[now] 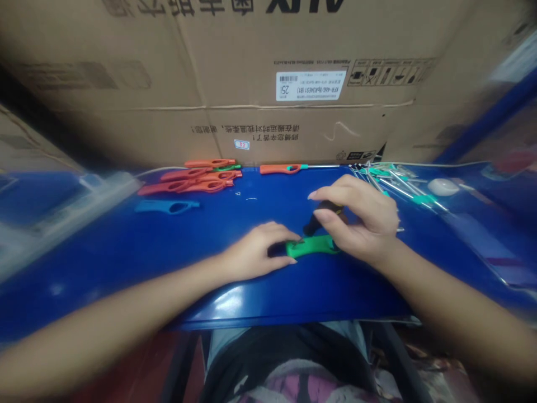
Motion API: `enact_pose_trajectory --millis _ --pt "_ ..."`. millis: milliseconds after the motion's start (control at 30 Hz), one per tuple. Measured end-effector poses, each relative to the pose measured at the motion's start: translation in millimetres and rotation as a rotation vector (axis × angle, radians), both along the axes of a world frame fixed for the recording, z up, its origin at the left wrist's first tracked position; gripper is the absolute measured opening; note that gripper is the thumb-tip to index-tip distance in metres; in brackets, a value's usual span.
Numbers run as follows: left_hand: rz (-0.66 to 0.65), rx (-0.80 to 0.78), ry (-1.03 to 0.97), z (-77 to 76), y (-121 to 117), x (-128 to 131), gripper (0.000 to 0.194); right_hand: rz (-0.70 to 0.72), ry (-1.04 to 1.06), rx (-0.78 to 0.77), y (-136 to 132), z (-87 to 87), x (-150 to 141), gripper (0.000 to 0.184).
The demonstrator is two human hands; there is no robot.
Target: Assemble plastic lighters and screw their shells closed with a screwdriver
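A green lighter handle lies on the blue table in front of me. My left hand pinches its left end between thumb and fingers. My right hand is closed around a short screwdriver with a dark handle and a bit of yellow. The screwdriver slants down to the left, its thin tip at the left end of the green handle, close to my left fingertips. Whether a screw sits under the tip is too small to tell. My right hand partly hides the handle's right end.
Several orange lighter handles lie piled at the back left, with a blue handle before them. An orange lighter with a metal rod rests by the cardboard. Metal rods with teal parts and a white round object lie right.
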State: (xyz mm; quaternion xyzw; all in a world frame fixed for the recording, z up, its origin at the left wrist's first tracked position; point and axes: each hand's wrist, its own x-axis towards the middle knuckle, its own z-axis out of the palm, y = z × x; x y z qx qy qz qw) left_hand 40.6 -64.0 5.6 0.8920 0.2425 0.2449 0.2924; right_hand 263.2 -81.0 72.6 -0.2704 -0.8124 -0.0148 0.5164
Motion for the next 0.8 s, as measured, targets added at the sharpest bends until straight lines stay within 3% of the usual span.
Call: enact_pose_trajectory --millis 167,233,367,433,567,733,800 --pt "0.015 -0.001 0.016 2.1 -0.6 0.5 0.036 0.186 0.006 -0.331 -2.5 -4.0 -3.6 0.036" --pt "0.017 0.004 0.004 1.6 -0.7 0.5 0.034 0.17 0.024 -0.288 -2.8 -3.5 -4.1 0.029" --pt "0.017 0.009 -0.012 0.4 -0.6 0.4 0.033 0.052 -0.032 0.012 -2.9 0.1 -1.4 0.023" --pt "0.015 0.003 -0.007 0.8 -0.7 0.4 0.034 0.08 -0.059 -0.027 -4.0 1.6 -0.3 0.03" --pt "0.012 -0.005 -0.008 1.1 -0.5 0.6 0.034 0.167 -0.061 -0.281 -4.8 2.1 -0.8 0.038" --pt "0.01 -0.008 -0.005 -0.1 0.1 0.6 0.034 0.057 -0.031 -0.067 -0.6 1.0 0.1 0.025" --pt "0.011 -0.011 0.003 0.6 -0.1 0.7 0.034 0.089 -0.057 -0.11 -0.3 0.8 0.7 0.028"
